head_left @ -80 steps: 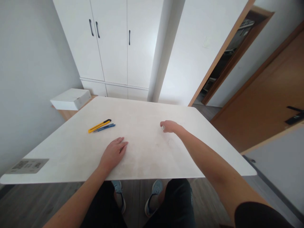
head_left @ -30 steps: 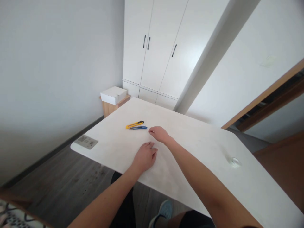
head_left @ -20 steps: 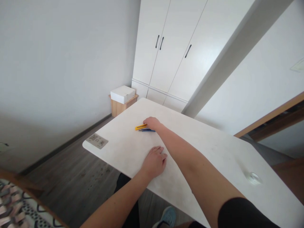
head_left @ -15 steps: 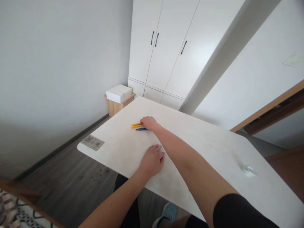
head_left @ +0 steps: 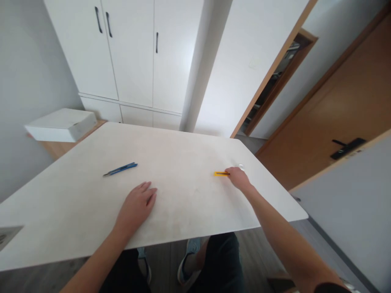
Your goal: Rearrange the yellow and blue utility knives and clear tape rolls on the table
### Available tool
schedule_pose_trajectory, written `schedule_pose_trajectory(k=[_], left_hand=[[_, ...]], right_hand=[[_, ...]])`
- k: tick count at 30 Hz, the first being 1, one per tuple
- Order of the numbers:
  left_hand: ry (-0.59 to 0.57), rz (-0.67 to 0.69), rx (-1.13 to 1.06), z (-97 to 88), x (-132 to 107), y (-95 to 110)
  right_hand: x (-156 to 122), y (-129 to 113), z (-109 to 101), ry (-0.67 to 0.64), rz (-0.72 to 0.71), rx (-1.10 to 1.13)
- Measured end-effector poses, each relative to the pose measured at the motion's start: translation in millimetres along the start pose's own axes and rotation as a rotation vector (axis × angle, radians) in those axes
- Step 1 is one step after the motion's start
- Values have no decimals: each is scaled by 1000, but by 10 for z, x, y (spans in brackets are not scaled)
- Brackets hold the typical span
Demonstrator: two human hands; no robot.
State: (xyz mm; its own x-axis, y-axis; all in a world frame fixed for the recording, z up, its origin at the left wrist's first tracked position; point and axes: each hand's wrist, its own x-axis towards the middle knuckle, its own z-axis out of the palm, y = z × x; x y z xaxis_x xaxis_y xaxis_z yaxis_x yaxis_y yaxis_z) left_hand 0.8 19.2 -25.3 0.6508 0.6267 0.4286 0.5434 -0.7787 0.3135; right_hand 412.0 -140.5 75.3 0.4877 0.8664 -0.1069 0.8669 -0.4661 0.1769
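A sticker (head_left: 7,235) is showing at the table's (head_left: 183,146) near left corner, cut off by the picture's edge. Beyond the far left corner a white box (head_left: 61,124) is sitting on a low wooden stand (head_left: 58,147), against the grey wall. Behind it white cupboards (head_left: 122,53) with dark handles are filling the back of the room.

On the table, left of the middle, a blue pen (head_left: 120,169) is lying alone, its tip pointing left and toward the person. Nearer the front edge, the left hand (head_left: 136,205) is resting flat on the tabletop, palm down and fingers spread loosely, gripping nothing. It is sitting well apart from the pen.

Under the front edge, dark trousers and two shoes (head_left: 186,260) are showing on the grey floor.

To the right of the middle, the yellow knife (head_left: 220,173) is lying on the table, pointing left. The right hand (head_left: 240,179) is reaching out over its right end, fingers curled down around that end, so it is gripping the knife there or at least touching it; the exact hold is hidden. Just beyond the hand a small pale round thing (head_left: 241,166) is lying near the right edge, too small to identify.

Farther right, a brown door (head_left: 336,114) with a dark handle is standing open.
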Motion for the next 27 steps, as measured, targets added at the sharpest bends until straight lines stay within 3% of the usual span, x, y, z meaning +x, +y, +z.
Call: schedule_pose_trajectory(k=[3, 6, 11, 16, 19, 21, 23, 27], left_hand=[[-2, 7, 10, 9, 2, -22], [-1, 9, 14, -3, 0, -25], [-9, 10, 20, -37, -9, -13], [-8, -5, -3, -26, -2, -6], [-6, -15, 18, -41, 1, 32], [-13, -19, 43, -70, 0, 73], [-11, -19, 50, -102, -2, 114], [-10, -46, 32, -143, -2, 164]], right_hand=[[-188, 744, 140, -64, 182, -22], [-248, 1077, 251, -94, 234, -9], [-215, 1159, 343, -91, 211, -1], [-197, 1082, 288, -112, 208, -31], [-100, 774, 199, -61, 171, -18], [25, 364, 116, -3, 47, 48], [168, -206, 9, 42, -137, 142], [414, -1604, -250, 69, -487, 280]])
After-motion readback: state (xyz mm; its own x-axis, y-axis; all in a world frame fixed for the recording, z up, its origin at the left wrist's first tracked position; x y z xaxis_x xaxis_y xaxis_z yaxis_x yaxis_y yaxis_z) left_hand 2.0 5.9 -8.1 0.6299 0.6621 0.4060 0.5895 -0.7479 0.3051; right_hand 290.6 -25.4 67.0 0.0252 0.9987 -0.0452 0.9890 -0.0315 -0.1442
